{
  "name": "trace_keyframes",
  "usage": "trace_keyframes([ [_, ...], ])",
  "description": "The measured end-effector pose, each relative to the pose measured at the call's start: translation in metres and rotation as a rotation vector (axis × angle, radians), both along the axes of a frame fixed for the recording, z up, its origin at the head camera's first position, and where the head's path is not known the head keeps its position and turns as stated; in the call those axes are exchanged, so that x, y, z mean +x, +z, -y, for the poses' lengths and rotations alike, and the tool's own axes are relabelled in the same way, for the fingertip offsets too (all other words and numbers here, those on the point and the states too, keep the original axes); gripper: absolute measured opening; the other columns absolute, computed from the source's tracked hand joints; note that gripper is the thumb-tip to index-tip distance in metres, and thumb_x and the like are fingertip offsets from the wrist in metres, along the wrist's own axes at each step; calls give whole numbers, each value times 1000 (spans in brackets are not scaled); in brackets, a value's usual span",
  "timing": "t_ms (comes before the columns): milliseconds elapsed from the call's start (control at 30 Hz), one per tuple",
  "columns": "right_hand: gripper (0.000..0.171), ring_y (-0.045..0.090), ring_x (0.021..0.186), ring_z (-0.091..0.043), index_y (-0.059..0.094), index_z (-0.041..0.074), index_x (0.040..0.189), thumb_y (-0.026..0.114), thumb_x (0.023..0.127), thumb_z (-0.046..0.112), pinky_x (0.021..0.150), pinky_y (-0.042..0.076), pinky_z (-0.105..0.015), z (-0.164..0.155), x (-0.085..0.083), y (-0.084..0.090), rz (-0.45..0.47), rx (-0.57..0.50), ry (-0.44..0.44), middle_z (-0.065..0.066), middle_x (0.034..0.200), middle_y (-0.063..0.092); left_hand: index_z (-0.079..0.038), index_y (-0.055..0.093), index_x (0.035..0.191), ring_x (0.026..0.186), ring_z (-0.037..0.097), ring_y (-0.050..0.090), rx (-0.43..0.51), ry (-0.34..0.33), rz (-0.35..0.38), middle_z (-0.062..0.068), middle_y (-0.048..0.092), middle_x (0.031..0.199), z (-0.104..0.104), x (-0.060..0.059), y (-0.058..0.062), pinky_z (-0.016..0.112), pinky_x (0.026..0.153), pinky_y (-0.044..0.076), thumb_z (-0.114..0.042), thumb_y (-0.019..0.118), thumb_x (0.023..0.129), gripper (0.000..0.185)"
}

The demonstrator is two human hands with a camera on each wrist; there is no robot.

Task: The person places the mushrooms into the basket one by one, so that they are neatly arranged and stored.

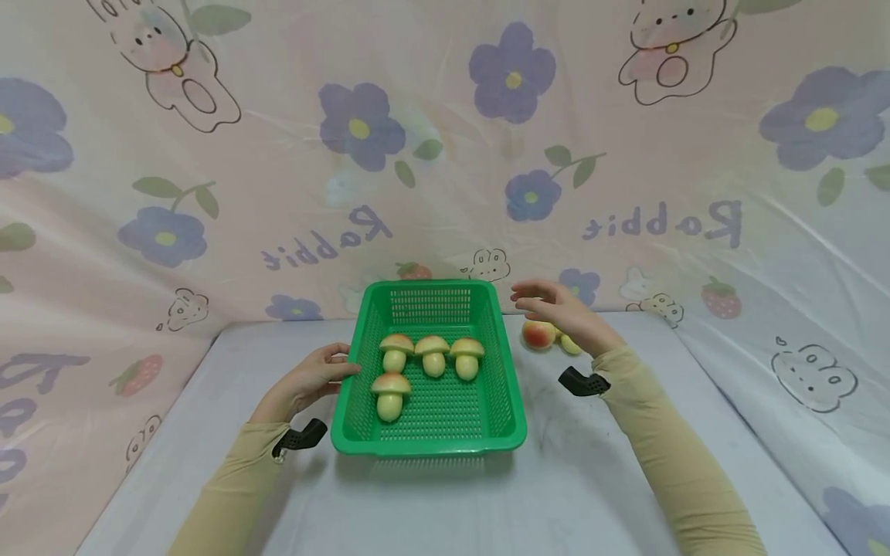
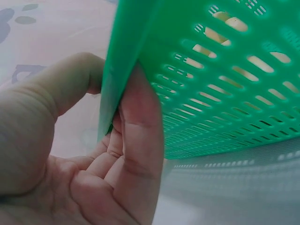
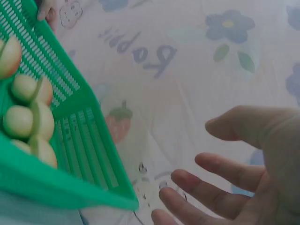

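Note:
A green plastic basket (image 1: 431, 446) stands in the middle of the table with several toy mushrooms (image 1: 433, 355) in it, three in a row and another nearer the front left. My left hand (image 1: 314, 380) grips the basket's left rim, thumb on the outer face and curled fingers under the lip (image 2: 119, 79). At the far right corner, my right hand (image 1: 556, 309) is held apart from the basket, its fingers spread and loosely bent around nothing. In the right wrist view the fingers (image 3: 215, 187) point toward the basket, with a gap between.
Behind and below my right hand lie a red-and-yellow peach-like fruit (image 1: 538, 334) and a smaller yellowish piece (image 1: 570, 345), partly hidden by the hand. A white cloth covers the table (image 1: 591, 479). A printed curtain (image 1: 431, 193) hangs right behind the table's far edge.

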State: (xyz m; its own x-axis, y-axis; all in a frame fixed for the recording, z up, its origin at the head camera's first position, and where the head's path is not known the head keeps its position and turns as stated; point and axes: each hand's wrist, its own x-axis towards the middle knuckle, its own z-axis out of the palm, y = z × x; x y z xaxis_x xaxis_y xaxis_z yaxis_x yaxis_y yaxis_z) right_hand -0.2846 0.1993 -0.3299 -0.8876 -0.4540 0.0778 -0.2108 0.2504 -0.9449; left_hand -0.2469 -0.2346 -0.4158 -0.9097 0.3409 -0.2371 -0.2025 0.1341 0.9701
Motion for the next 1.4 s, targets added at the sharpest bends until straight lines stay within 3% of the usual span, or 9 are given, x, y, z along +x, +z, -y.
trace_keyframes([
  [133,44,42,127,-34,43,3,137,53,100,25,104,36,-50,-19,-2,-6,5,27,-18,-14,138,44,3,39,126,90,20,66,-11,-4,2,21,62,112,1,-2,-1,34,76,55,-12,64,92,45],
  [400,46,42,127,-33,41,1,138,51,101,26,104,36,-51,-53,-9,-20,26,70,-81,-18,139,43,5,37,127,86,19,66,-15,-26,7,13,66,100,3,-4,0,35,77,54,-13,65,92,48],
  [700,51,37,130,-37,34,-2,141,46,103,30,107,32,-48,-91,-21,-35,60,0,-163,-21,141,36,4,38,126,88,21,66,2,-30,16,16,66,102,4,-5,-3,38,79,54,-12,65,92,46],
  [933,55,48,120,-20,31,-3,141,46,103,33,106,34,-48,-112,-30,-50,89,9,-229,-20,139,39,6,36,130,92,22,65,33,-61,9,18,63,107,5,-4,-5,36,80,54,-12,64,93,50],
  [1167,59,33,132,-41,23,-7,145,42,104,30,108,30,-51,-121,-38,-67,149,33,-260,-30,145,28,6,36,128,88,20,66,54,-55,18,19,62,108,4,-4,-5,35,76,55,-12,64,93,49],
  [1400,57,29,133,-44,24,-8,144,44,104,27,108,30,-52,-127,-46,-82,206,17,-329,-29,146,26,6,36,126,89,20,66,73,-60,27,20,61,110,3,-3,-4,35,76,55,-11,64,93,47],
])
